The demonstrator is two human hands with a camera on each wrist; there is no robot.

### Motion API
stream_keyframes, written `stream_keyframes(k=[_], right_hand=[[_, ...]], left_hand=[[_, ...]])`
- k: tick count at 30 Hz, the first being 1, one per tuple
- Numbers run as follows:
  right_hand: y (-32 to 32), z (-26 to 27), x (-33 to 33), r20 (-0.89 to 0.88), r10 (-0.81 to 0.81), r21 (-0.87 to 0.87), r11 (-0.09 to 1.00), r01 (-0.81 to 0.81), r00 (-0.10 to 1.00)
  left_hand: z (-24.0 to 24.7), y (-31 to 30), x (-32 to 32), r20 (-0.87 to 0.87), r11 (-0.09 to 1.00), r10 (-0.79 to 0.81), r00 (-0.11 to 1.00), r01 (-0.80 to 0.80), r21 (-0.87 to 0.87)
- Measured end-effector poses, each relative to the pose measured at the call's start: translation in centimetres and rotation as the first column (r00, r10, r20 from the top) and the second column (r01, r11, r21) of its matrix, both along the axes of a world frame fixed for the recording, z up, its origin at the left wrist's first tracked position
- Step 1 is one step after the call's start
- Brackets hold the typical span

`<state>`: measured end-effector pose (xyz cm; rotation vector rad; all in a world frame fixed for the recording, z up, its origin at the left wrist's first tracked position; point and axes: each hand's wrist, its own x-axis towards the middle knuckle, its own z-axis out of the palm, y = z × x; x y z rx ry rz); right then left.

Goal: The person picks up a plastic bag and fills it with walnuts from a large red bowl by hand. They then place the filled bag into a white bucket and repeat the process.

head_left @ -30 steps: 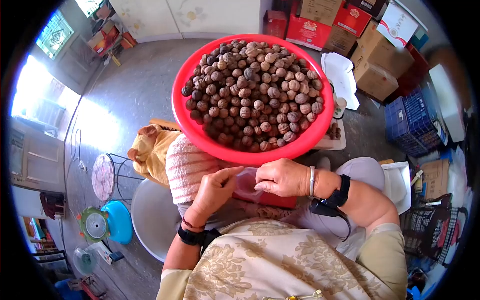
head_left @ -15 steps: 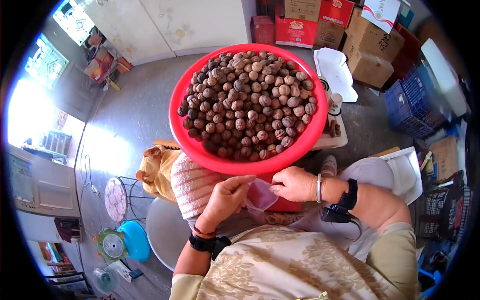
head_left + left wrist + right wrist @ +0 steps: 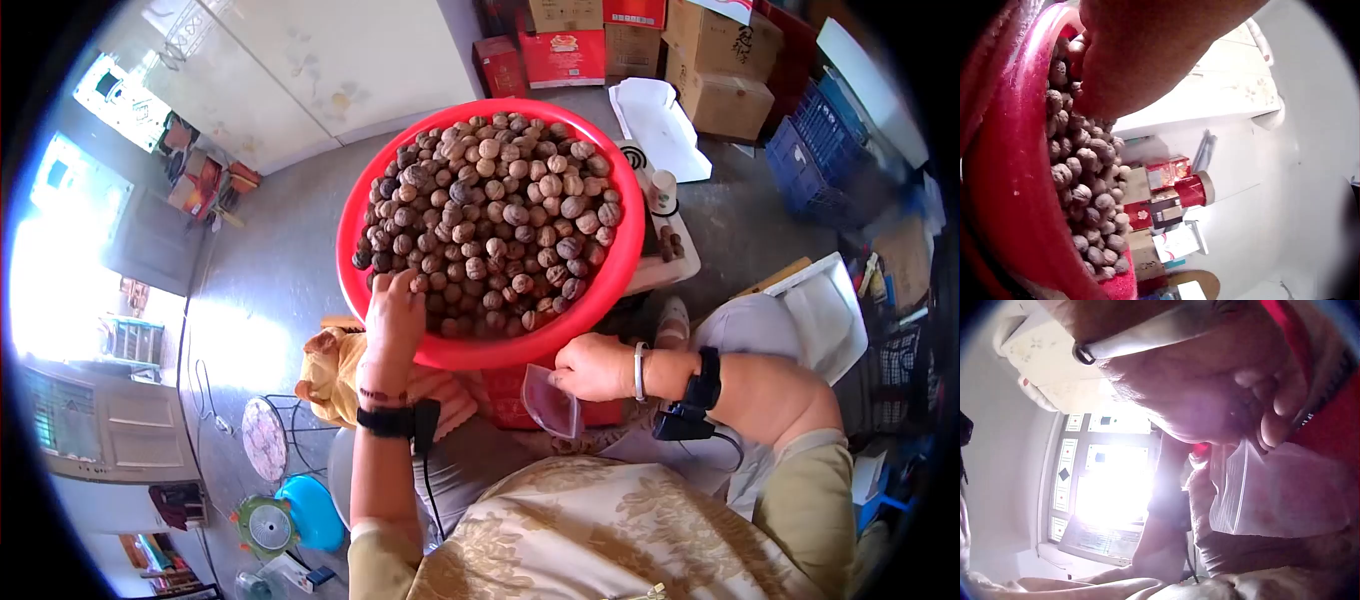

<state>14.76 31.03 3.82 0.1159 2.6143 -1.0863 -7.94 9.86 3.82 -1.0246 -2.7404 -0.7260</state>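
Observation:
A big red basin heaped with walnuts stands before me. My left hand reaches over its near left rim, fingers spread over the walnuts at the edge of the heap. In the left wrist view, the hand covers the upper part of the pile and its fingertips are mostly hidden. My right hand is below the basin's near right rim and pinches the edge of a clear plastic bag. Seen from the right wrist, the bag hangs open and looks empty.
A white stool with a paper cup stands right of the basin. A white foam tray lies behind it, near stacked cartons. A blue crate is far right. At left are a round stool and a blue tub.
My left hand has left the bag and moved up and forward to the walnuts. The right hand keeps its pinch on the bag, which now hangs from it alone. The head view has shifted.

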Motion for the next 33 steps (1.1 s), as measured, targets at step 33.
stream_keyframes(k=[33], right_hand=[[-0.5, -2.0, -0.7, 0.026, 0.038, -0.144, 0.989, -0.034, 0.999]], left_hand=[[4.1, -1.7, 9.9, 0.220, 0.974, -0.219, 0.951, 0.201, 0.101]])
